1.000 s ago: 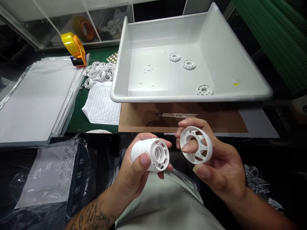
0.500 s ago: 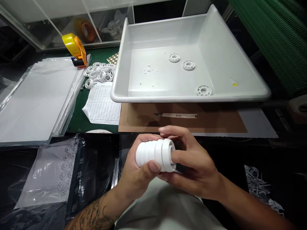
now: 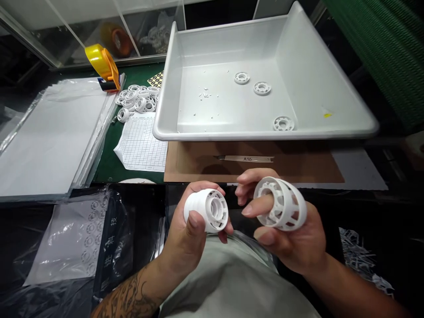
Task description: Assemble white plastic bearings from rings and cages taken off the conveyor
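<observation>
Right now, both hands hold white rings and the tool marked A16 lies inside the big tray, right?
Not quite: the head view shows the tool marked A16 on the brown cardboard, in front of the big tray. The left hand and right hand do hold white rings.

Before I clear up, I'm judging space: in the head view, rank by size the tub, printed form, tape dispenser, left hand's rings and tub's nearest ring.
1. Tub
2. Printed form
3. Tape dispenser and rings in the left hand: unsure, as the rings sit nearer the camera
4. Tub's nearest ring
</observation>
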The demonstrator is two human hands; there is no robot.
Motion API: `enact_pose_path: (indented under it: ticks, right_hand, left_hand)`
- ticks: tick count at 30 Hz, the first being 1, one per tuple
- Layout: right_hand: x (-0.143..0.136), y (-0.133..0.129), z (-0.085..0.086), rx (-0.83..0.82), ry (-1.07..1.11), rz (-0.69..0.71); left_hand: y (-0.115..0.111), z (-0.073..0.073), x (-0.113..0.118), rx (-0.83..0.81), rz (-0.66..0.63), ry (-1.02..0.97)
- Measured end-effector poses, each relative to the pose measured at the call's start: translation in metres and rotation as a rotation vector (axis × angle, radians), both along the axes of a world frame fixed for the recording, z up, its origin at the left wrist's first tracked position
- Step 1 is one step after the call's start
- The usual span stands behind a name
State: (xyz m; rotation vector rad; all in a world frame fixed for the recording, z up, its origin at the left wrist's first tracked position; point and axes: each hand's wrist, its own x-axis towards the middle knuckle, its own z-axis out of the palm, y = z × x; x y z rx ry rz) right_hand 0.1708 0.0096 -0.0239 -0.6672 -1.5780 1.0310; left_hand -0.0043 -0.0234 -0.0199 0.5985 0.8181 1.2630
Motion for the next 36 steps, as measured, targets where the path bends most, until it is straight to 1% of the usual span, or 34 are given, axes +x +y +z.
enact_pose_path:
  ticks: [3,7,14,17,20,27,30,36]
  right_hand:
    - [0.001,0.000,0.003,0.137,-0.112,-0.014]
    - [0.003,0.001,0.003,0.206,-0.166,-0.032]
    - [0.004,0.002,0.004,0.250,-0.242,-0.046]
    - [0.003,0.002,0.005,0.265,-0.262,-0.074]
    - [0.003,0.001,0.005,0.266,-0.266,-0.081]
    - [0.004,-0.001,0.004,0.282,-0.316,-0.057]
    - [0.004,-0.003,0.004,0.289,-0.325,-0.062]
    - [0.003,-0.005,0.005,0.316,-0.337,-0.078]
  left_hand:
    - [-0.002,-0.003,0.000,0.015,0.011,-0.024]
    - [-0.002,-0.004,0.000,0.025,0.003,-0.026]
    - [-0.002,-0.002,-0.002,0.020,0.005,0.025]
    - [-0.002,-0.002,-0.004,0.025,-0.032,0.055]
    - [-0.003,-0.002,-0.006,0.034,-0.044,0.036]
    - [-0.003,0.003,-0.004,0.061,0.050,0.075]
    - [-0.003,0.006,-0.003,0.098,0.062,0.077]
    - [-0.004,0.003,-0.005,0.202,0.093,0.170]
